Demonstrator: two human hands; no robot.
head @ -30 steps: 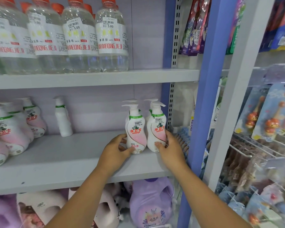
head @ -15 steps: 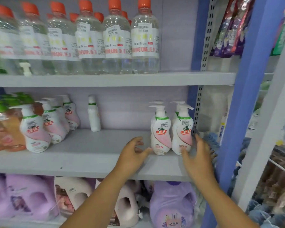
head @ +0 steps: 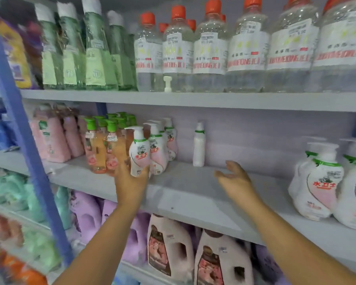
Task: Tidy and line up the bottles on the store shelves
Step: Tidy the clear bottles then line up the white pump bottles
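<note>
Head view, blurred: left hand [head: 130, 183] around pump bottle [head: 139, 154], base hidden; right hand [head: 235, 179] open, empty.

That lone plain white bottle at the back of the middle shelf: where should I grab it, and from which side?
Take the plain white bottle around its straight body, below the green neck band, coming from the front. It stands upright and alone near the back wall, with bare shelf before it. The open right hand is closest; the left hand is at a pump bottle.
</note>
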